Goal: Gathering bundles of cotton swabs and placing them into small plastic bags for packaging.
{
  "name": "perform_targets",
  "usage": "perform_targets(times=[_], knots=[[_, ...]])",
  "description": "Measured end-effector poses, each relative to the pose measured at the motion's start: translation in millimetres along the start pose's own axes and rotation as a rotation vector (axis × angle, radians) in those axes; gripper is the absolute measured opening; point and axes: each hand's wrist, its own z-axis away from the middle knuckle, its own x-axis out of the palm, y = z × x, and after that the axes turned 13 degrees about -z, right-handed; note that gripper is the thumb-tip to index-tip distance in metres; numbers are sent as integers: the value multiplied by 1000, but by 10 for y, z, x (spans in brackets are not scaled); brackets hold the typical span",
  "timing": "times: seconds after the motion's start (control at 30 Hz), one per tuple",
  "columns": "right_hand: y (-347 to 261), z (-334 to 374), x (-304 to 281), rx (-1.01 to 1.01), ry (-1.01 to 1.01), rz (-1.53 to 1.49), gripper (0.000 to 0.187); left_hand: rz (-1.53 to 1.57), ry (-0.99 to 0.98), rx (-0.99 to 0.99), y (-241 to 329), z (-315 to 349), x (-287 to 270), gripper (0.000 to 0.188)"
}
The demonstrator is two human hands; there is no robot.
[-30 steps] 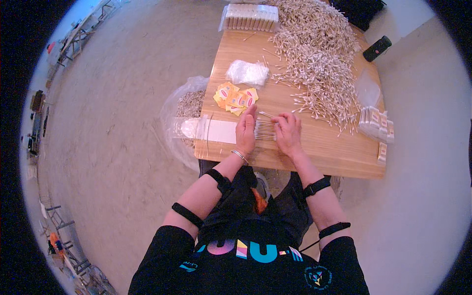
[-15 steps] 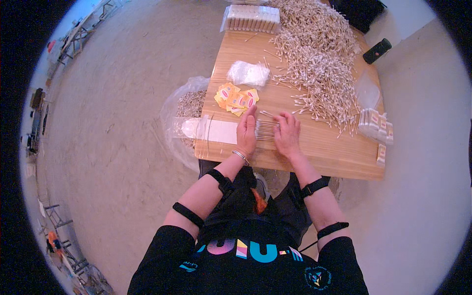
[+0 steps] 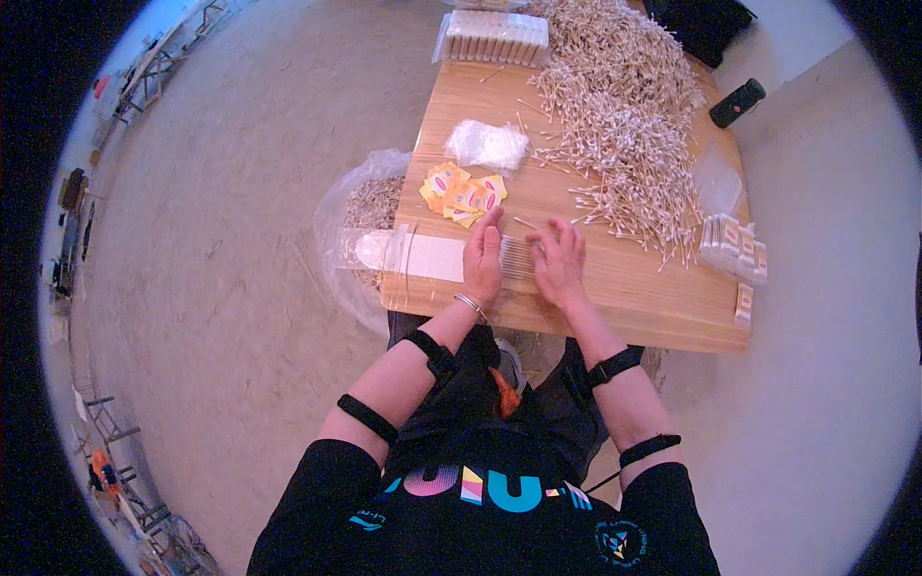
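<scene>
The left hand (image 3: 483, 261) is standing on edge, flat, its fingers extending close together and gripping nothing, at the left end of a row of cotton swabs (image 3: 519, 257). The right hand (image 3: 559, 261) is hovering or resting at the row's right end, which of the two I cannot tell; its fingers are spreading loosely. Compared with a second ago, these fingers are standing further apart and the right hand is sitting slightly nearer the left, while the left hand is keeping its place. The swabs are lying side by side on the bench (image 3: 634, 305) between the hands, and a loose swab (image 3: 524, 223) is lying just beyond them.

Left of the left hand, a white strip (image 3: 435, 256) is stretching toward the bench's edge. Yellow cards (image 3: 463, 195) are lying just beyond that hand, with clear plastic film (image 3: 487, 144) behind them. Farther out, a big swab heap (image 3: 624, 125) is covering the far right, and small packs (image 3: 732, 245) are sitting near the right edge, all staying as before.
</scene>
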Motion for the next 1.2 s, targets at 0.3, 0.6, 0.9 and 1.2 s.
perform_targets(times=[0.3,0.6,0.9,1.2], knots=[[222,-83,-77,137,186,95,31,-80,-29,7,-12,-11,12,44],[35,178,117,252,287,-595,44,-125,-25,-11,25,7,-7,47],[-74,39,256,148,196,-802,52,-135,-45,-3,-18,-7,-8,47],[-234,370,24,-50,-250,269,77,-194,-65,-51,72,14,0,50]])
